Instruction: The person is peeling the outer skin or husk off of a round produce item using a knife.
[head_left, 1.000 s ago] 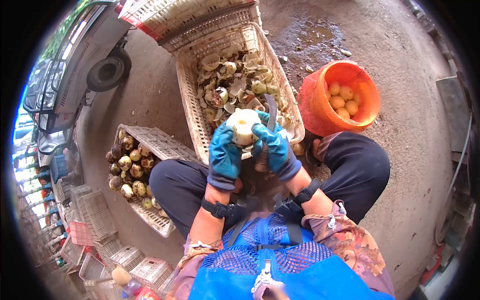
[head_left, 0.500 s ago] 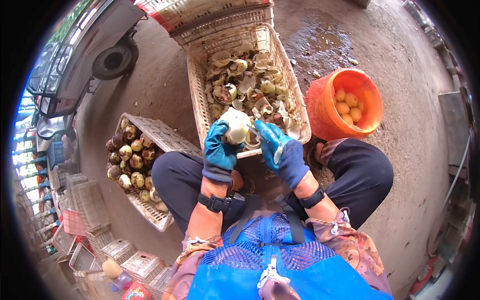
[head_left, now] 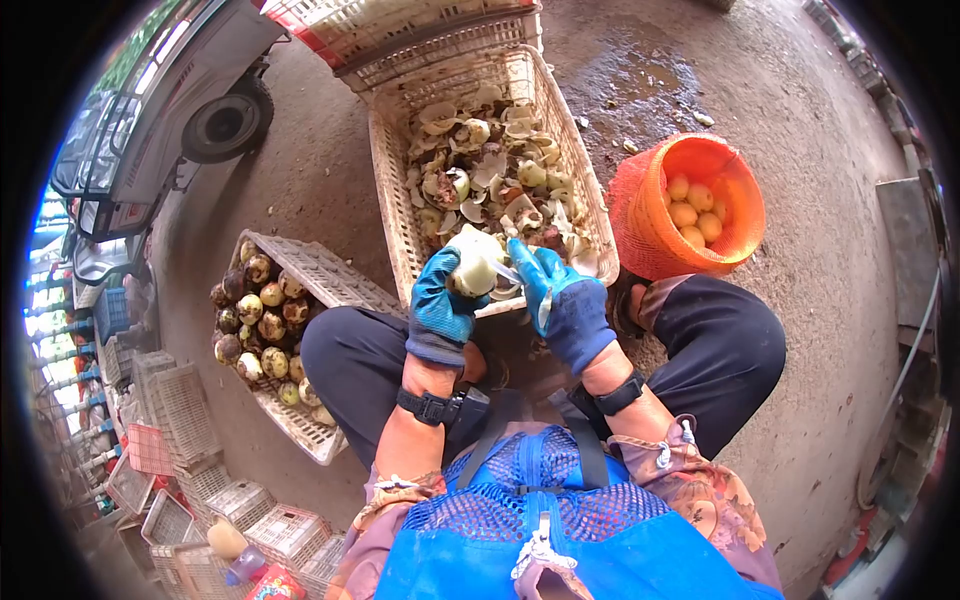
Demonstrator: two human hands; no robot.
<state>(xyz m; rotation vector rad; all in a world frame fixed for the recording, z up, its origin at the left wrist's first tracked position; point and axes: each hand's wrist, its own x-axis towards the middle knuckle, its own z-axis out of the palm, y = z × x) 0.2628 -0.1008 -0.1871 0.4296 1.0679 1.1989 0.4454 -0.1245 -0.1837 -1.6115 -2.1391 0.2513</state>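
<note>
My left hand [head_left: 446, 298], in a blue rubber-coated glove, has its fingers wrapped round a large pale, partly peeled fruit [head_left: 476, 262] above the front of the peel crate. My right hand [head_left: 562, 300], gloved alike, is closed on a small knife [head_left: 508, 273] whose blade lies against the fruit's right side. The knife's handle is mostly hidden in the glove. Below the hands, a white plastic crate [head_left: 392, 205] holds curved peels and browned fruit scraps.
A tilted crate [head_left: 330, 270] of brown-and-green fruits [head_left: 272, 326] lies to the left. At the right stands an orange bucket [head_left: 650, 215] with several yellow fruits [head_left: 684, 214]. Stacked crates [head_left: 430, 50] are beyond; a vehicle wheel [head_left: 225, 122] is at upper left.
My right hand has turned slightly, and the blade has shifted a little lower along the fruit's right side. The left hand still holds the fruit, now tilted slightly differently.
</note>
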